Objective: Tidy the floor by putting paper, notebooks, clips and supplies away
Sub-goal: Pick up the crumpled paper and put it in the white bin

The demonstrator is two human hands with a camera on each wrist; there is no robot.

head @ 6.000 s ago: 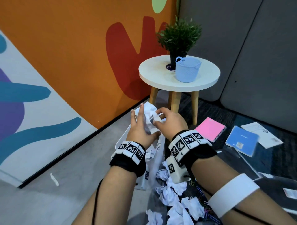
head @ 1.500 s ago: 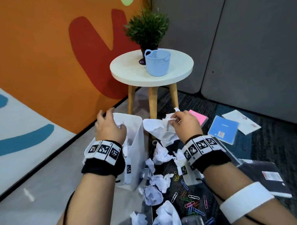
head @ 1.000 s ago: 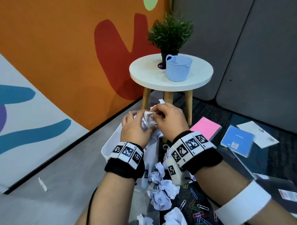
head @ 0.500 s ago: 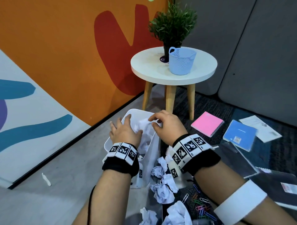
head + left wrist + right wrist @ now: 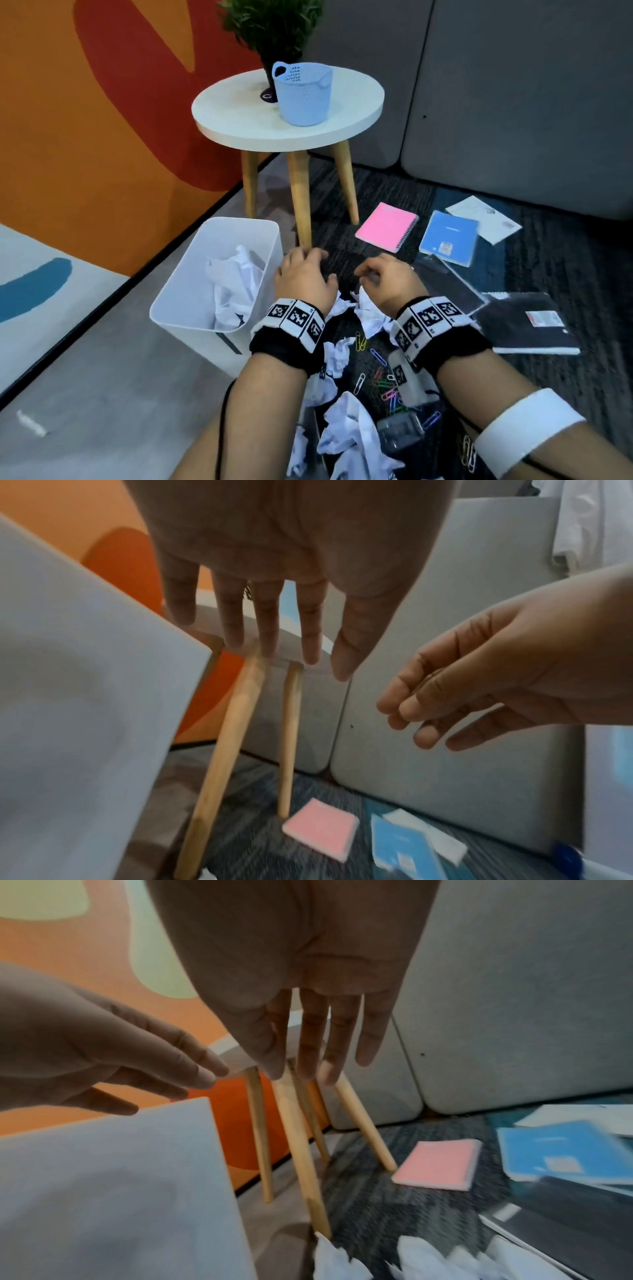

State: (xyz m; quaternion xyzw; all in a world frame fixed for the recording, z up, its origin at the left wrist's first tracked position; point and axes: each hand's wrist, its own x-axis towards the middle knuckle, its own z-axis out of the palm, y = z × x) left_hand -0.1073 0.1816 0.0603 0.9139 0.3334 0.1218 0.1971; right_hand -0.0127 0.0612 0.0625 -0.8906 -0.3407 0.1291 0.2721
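Note:
A white bin (image 5: pixel 191 305) on the floor holds crumpled paper (image 5: pixel 236 281). My left hand (image 5: pixel 301 274) hovers just right of the bin's rim, its fingers (image 5: pixel 267 620) straight and holding nothing. My right hand (image 5: pixel 383 277) floats beside it over the carpet, its fingers (image 5: pixel 311 1042) relaxed and empty. Several crumpled paper balls (image 5: pixel 370 311) and colored paper clips (image 5: pixel 380 377) lie below the hands. A pink notebook (image 5: pixel 387 226), a blue notebook (image 5: pixel 448 236) and a black notebook (image 5: pixel 524 322) lie to the right.
A round white side table (image 5: pixel 239 116) on wooden legs (image 5: pixel 301 198) stands behind the bin, carrying a light blue basket (image 5: pixel 303 92) and a potted plant (image 5: pixel 270 24). A white sheet (image 5: pixel 483 216) lies by the grey sofa (image 5: pixel 513 102). An orange wall runs along the left.
Both hands let go of the crumpled paper in the bin and drew back to the right, over the paper balls on the carpet. Both are now empty.

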